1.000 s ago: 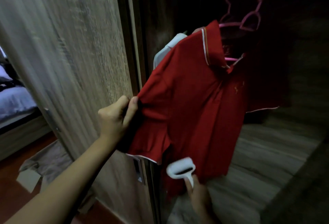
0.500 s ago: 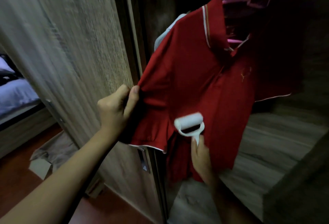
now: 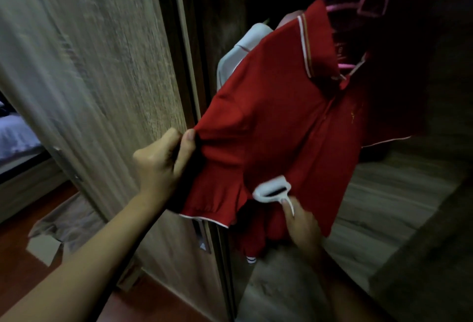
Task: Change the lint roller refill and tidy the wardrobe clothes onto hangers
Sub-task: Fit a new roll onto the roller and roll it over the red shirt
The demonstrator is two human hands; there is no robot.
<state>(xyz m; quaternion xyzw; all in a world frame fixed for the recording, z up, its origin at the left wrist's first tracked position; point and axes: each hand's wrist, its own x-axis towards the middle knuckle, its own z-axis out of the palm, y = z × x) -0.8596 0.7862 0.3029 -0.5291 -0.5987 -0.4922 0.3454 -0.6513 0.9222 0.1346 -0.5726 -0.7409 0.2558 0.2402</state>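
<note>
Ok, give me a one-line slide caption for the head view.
Left hand pulls the sleeve of a hung red polo shirt taut while the right hand runs a lint roller over it.

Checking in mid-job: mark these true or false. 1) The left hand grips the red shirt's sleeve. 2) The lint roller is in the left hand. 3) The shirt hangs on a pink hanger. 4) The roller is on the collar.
1) True: the left hand pinches the red shirt at its sleeve.
2) False: the right hand holds the lint roller.
3) True: a pink hanger carries it.
4) False: the roller sits low on the shirt's front, far below the collar.
</note>
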